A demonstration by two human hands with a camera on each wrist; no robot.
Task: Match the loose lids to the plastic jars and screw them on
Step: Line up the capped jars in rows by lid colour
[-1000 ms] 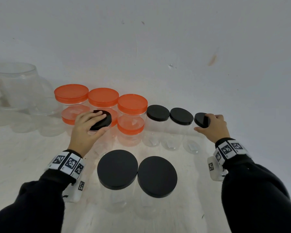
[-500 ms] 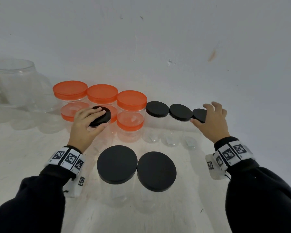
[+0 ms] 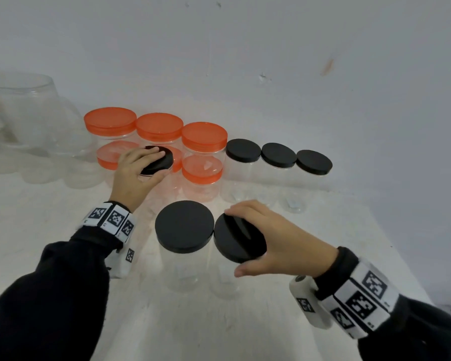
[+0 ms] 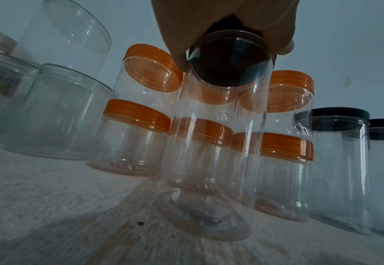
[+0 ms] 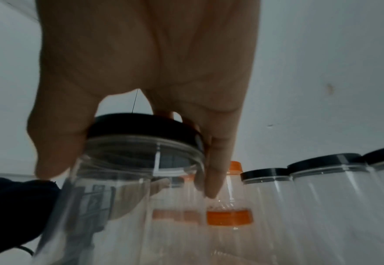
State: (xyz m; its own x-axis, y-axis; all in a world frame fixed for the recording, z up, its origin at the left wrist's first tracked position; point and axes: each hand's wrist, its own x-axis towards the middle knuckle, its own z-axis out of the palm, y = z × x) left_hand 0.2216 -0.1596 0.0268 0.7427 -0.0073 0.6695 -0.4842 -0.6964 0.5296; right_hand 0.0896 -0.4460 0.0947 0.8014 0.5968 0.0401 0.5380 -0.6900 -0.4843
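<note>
My left hand (image 3: 154, 162) grips a small black lid (image 3: 164, 158) on top of a tall clear jar (image 4: 213, 143) in front of the orange-lidded jars. In the left wrist view my fingers wrap that small black lid (image 4: 229, 59) from above. My right hand (image 3: 233, 241) grips the large black lid (image 3: 229, 254) of the near right jar, thumb on the near side, fingers on the far side. In the right wrist view this large black lid (image 5: 141, 129) sits on its clear jar (image 5: 118, 197), which looks tilted and blurred.
A second large black-lidded jar (image 3: 184, 226) stands touching the held one on its left. Three small black-lidded jars (image 3: 278, 155) line the back right by the wall. Several orange-lidded jars (image 3: 159, 126) stand stacked behind my left hand. Big clear open jars (image 3: 24, 108) crowd the far left.
My right hand let go of the small black lid on the far right jar and came back to take the near large black lid. My left hand stayed on its small lid.
</note>
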